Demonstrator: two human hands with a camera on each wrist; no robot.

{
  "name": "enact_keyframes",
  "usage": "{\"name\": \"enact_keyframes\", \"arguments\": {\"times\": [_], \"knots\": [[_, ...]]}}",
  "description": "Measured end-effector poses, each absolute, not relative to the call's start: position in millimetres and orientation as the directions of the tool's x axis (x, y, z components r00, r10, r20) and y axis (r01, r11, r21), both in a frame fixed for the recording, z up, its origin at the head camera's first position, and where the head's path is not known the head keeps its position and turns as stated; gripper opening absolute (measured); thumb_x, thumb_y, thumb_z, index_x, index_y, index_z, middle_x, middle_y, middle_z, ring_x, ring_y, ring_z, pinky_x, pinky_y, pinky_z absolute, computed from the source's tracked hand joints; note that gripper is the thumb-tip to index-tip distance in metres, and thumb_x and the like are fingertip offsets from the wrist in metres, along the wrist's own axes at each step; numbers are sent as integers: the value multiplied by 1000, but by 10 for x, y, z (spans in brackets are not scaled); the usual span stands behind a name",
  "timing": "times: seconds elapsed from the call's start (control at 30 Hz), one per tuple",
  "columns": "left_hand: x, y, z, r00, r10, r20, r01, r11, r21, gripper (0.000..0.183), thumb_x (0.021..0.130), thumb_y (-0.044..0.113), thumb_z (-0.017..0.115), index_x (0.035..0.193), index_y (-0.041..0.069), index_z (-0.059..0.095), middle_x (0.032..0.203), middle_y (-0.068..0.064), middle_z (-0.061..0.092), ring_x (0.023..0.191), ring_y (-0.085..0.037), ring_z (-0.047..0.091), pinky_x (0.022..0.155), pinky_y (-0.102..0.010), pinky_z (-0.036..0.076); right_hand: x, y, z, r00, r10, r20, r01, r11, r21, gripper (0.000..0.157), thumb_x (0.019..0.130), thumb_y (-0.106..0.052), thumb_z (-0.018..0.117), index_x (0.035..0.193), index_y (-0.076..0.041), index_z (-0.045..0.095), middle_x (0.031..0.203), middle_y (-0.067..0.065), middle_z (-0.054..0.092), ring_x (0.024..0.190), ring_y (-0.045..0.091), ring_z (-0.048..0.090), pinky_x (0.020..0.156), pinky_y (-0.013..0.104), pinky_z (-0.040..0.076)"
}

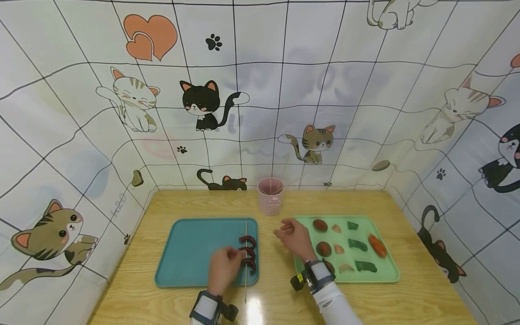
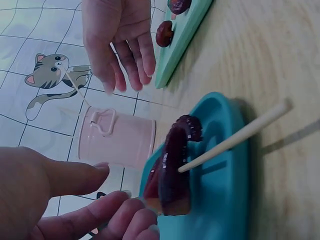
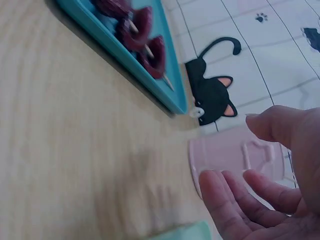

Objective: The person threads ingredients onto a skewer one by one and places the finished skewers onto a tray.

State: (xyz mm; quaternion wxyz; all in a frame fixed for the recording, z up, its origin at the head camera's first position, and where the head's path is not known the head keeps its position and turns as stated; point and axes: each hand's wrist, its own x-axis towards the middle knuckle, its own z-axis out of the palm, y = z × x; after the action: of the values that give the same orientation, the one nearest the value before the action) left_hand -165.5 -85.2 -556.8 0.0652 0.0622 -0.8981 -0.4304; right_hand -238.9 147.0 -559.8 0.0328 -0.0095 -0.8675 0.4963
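Note:
A wooden skewer (image 1: 245, 289) lies along the right side of the blue tray (image 1: 195, 253), its near end jutting past the rim. Threaded on it are several dark red curved pieces (image 2: 172, 170) with knobbly edges, resembling octopus tentacles. My left hand (image 1: 225, 268) is over the tray beside these pieces. In the left wrist view its thumb and forefinger stand apart, with loosely bent fingertips close to the nearest piece; whether they touch it cannot be told. My right hand (image 1: 294, 237) hovers by the green tray's left edge, its fingers relaxed and holding nothing.
On the green tray (image 1: 390, 275) lie brown mushroom-like pieces (image 1: 323, 249), small pinkish pieces (image 1: 339, 248), green pieces (image 1: 357, 245) and an orange-red piece (image 1: 377, 246). Behind, near the cat-printed wall covering, stands a pink bucket (image 1: 270, 203) with thin sticks inside.

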Motion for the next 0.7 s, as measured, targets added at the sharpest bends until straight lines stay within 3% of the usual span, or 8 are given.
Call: {"name": "enact_keyframes", "arguments": {"times": [0.13,0.23,0.4,0.7], "knots": [[-1748,-834,-5513,-980,-169,102,-21,602,799,17,93,26,76,91,9,74,80,-2,70,71,-12,61,63,-29,49,-2481,1569,-5522,-993,83,82,-29,502,-864,47,90,-30,79,127,-4,65,109,12,74,98,24,71,85,38,58],[-1864,-798,-5461,-980,-154,125,17,566,824,23,93,27,76,104,7,73,91,-7,73,82,-18,67,70,-34,53,-2578,1656,-5454,-991,95,93,-35,492,-870,49,91,-31,78,130,-4,63,112,14,73,102,28,70,86,40,57],[-2166,-689,-5389,-983,-110,145,69,513,855,45,92,30,78,127,5,65,118,-15,70,108,-32,67,86,-46,56,-2772,1803,-5324,-989,125,83,-16,459,-888,49,93,-33,75,133,-6,61,120,16,71,109,31,68,90,43,57],[-2862,-486,-5418,-982,-55,179,136,446,884,85,82,33,87,149,6,44,147,-20,53,135,-38,52,106,-55,48,-3122,1890,-5170,-979,139,150,-77,430,-900,43,97,-26,72,133,-6,61,129,17,69,117,35,68,101,47,53]]}}
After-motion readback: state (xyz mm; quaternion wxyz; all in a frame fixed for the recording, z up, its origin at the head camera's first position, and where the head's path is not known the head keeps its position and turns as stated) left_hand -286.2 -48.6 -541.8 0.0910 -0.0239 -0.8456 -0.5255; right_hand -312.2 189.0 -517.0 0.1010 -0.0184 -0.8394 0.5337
